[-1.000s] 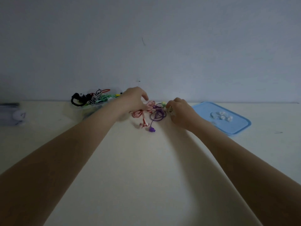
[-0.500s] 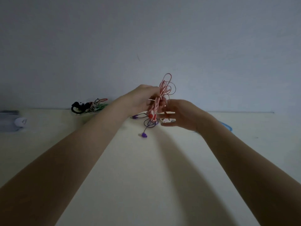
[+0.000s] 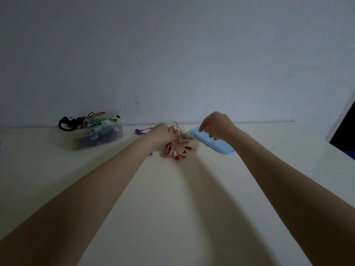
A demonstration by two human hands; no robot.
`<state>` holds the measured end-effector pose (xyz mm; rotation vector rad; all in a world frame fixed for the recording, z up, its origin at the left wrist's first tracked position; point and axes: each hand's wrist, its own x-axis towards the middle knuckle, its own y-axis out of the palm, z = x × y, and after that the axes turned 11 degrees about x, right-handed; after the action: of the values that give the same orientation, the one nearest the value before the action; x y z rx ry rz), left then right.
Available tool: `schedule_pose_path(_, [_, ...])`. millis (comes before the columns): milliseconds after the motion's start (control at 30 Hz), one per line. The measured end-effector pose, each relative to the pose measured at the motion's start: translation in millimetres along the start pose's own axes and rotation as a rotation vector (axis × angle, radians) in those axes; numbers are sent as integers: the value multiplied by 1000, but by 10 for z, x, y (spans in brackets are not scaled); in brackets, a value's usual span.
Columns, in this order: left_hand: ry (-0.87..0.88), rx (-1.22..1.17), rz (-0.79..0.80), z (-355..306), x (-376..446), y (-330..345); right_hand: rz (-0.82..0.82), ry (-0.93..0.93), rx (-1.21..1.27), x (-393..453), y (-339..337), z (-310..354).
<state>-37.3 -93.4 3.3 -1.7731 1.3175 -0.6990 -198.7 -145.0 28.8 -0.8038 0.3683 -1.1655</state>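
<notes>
Left hand [image 3: 163, 136] grips the red-white cable bundle [image 3: 170, 148] resting on the surface [image 3: 172, 189], right hand [image 3: 217, 125] curls over the blue lid [image 3: 221, 147], hold unclear; loose coils may spring open or snag the purple cable [image 3: 138, 130].

A bundle of red-and-white striped earphone cord [image 3: 170, 148] lies on the bench [image 3: 172, 198] near the middle of its far edge. The left hand [image 3: 161, 136] grips its middle, with loops toward the wall and red ends splayed nearer.
</notes>
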Motion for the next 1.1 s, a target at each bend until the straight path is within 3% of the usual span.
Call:
schedule_pose_path(33, [31,213,-13,2,-2,-36,-38,-6,-36,32,-27,-54])
schedule_pose_path(100, [88,417,-42,-52,-69,-131,-98,-12,-109,101,-54,-164])
schedule_pose_path(167, [250,436,-72,-104,-169,-181,-147,2,-152,156,-28,-249])
schedule_pose_path(233, [407,441,66,-123,-270,-169,-188,21,-195,170,13,-299])
schedule_pose_path(300, [433,587,204,-101,-312,-143,-189,55,-204,172,47,-343])
schedule_pose_path(400, [395,665,229,-28,-277,-115,-173,127,-185,161,42,-405])
schedule_pose_path(567, [441,436,135,25,-223,-77,-85,169,-225,118,50,-452])
schedule_pose_path(800, [366,70,-123,-49,-106,-22,-189,104,-140,108,107,-457])
schedule_pose_path(900, [272,-116,-145,-30,-34,31,-213,36,146,85,119,-338])
schedule_pose_path(1000, [190,-384,-35,21,-5,120,-123,-2,595,12,274,-215])
schedule_pose_path(1100, [168,-428,-14,101,35,181,-45,10,894,-18,493,-192])
